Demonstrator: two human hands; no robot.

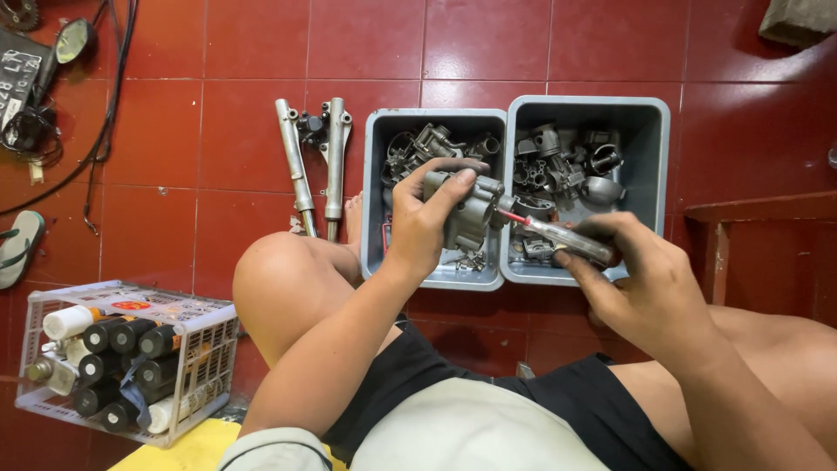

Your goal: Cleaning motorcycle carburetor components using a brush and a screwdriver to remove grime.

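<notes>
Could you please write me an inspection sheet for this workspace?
Surface: red tiled floor; the person sits on it.
Job's things: grey metal part held over two grey bins of similar metal parts; screwdriver tip at the part.
Clutter: white wire basket of spray cans, two fork tubes, sandal.
Grippers: left hand grips the part; right hand grips the screwdriver.
Cables: black cables along the floor, upper left.
Surroundings: red wooden furniture at right.

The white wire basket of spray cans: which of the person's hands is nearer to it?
Left. The left hand holds a metal part right of the basket; the right hand is farther right.
</notes>
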